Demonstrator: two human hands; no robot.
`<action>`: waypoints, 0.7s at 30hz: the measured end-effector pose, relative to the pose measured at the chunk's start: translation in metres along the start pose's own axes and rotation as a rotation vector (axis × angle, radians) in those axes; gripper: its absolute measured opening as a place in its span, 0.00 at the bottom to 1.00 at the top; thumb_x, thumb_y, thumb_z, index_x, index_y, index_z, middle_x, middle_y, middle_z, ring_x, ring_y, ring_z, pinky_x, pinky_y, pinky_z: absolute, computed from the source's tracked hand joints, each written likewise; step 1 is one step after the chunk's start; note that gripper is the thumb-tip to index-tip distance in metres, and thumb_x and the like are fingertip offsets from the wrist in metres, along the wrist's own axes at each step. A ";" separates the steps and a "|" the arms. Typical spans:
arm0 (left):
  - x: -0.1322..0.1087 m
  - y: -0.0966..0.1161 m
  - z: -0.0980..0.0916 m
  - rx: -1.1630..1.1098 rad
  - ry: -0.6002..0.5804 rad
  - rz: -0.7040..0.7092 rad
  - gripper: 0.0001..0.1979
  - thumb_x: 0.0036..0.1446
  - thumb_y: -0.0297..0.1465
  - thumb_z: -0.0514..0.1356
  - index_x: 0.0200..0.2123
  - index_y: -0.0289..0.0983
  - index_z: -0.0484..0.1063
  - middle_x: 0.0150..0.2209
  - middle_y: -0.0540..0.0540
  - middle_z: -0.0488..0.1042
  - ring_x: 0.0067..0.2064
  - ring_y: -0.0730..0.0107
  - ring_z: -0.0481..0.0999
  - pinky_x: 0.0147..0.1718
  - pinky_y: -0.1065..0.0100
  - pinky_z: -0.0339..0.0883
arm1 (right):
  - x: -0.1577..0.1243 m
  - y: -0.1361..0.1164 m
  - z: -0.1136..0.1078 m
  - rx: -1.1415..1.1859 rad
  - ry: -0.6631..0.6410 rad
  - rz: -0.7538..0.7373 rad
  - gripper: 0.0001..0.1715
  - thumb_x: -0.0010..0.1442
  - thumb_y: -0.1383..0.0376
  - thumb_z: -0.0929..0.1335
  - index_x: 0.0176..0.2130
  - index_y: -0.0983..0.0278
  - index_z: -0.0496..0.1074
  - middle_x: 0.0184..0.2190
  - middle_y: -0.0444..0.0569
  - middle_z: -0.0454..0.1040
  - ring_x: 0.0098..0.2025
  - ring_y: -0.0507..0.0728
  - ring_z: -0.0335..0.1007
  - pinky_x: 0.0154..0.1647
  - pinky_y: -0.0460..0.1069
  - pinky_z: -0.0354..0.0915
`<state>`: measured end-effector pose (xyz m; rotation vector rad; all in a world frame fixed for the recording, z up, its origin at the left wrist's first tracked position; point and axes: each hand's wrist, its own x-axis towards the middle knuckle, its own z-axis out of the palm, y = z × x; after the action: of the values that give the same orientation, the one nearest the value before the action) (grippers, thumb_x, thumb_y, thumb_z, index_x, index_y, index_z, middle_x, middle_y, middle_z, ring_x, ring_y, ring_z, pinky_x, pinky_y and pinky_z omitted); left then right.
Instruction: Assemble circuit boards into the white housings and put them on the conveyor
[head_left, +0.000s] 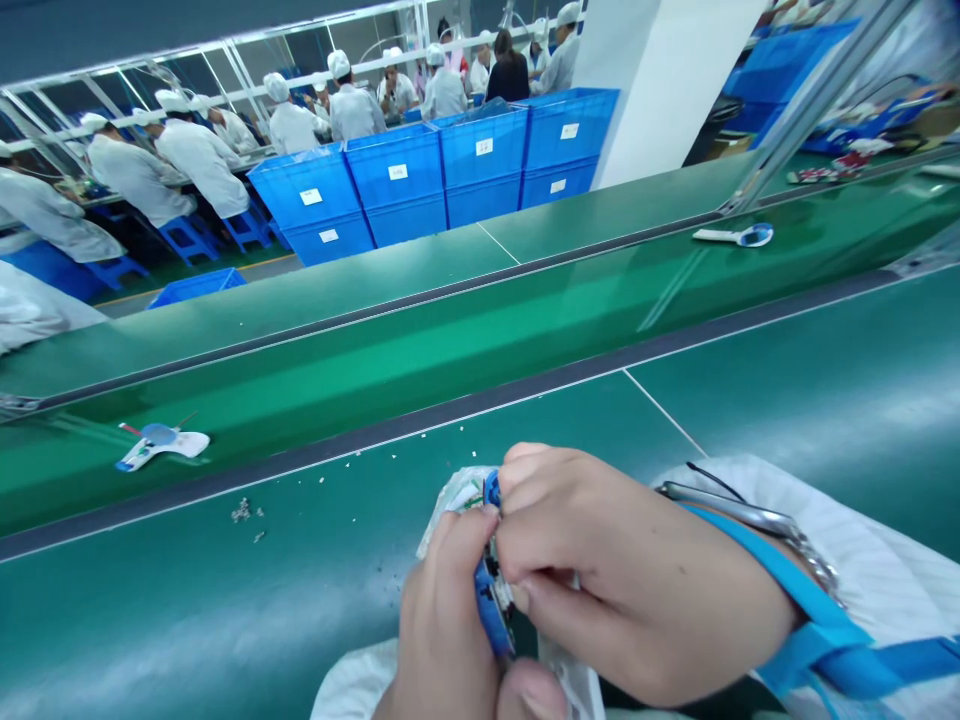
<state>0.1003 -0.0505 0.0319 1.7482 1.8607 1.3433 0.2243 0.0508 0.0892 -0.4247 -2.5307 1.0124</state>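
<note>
A blue and white device part [491, 600] with small dark and metallic pieces is held between my two hands, low in the middle of the head view. My left hand [450, 610] is wrapped round its left side, thumb on top. The curled fingers of my right hand [600, 550] press on its upper right side, covering much of it. Clear plastic or a whitish piece [450, 500] shows beyond my left fingers. A blue strap and a metal bracelet are on my right wrist.
Small metallic bits [241, 511] and white specks lie on the green table [187, 600]. Beyond runs a green conveyor [375, 360] with a white and blue part [161, 445] at left and another [739, 236] at right. Blue bins [397, 185] and seated people in white stand farther back.
</note>
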 end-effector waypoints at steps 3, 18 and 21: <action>-0.002 0.005 -0.002 0.194 -0.035 0.036 0.25 0.62 0.54 0.41 0.46 0.43 0.62 0.36 0.46 0.76 0.32 0.60 0.78 0.30 0.62 0.70 | -0.003 -0.002 0.002 0.070 -0.015 0.011 0.15 0.53 0.73 0.59 0.19 0.64 0.49 0.17 0.41 0.58 0.23 0.50 0.48 0.32 0.49 0.50; 0.012 0.001 0.004 0.818 -0.081 0.120 0.16 0.67 0.38 0.39 0.47 0.35 0.58 0.30 0.41 0.77 0.25 0.58 0.80 0.20 0.65 0.69 | 0.010 0.018 0.005 0.246 0.007 0.328 0.12 0.47 0.77 0.62 0.18 0.65 0.61 0.18 0.40 0.62 0.25 0.48 0.59 0.30 0.43 0.55; 0.013 0.000 0.007 0.850 -0.083 0.090 0.11 0.65 0.31 0.44 0.47 0.34 0.58 0.33 0.38 0.78 0.26 0.58 0.81 0.21 0.65 0.70 | 0.009 0.017 0.012 0.319 0.124 0.477 0.12 0.49 0.76 0.63 0.18 0.65 0.66 0.18 0.40 0.67 0.26 0.49 0.63 0.29 0.43 0.57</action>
<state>0.1021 -0.0358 0.0330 2.2093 2.5330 0.4708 0.2131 0.0589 0.0709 -0.9864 -2.1479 1.4778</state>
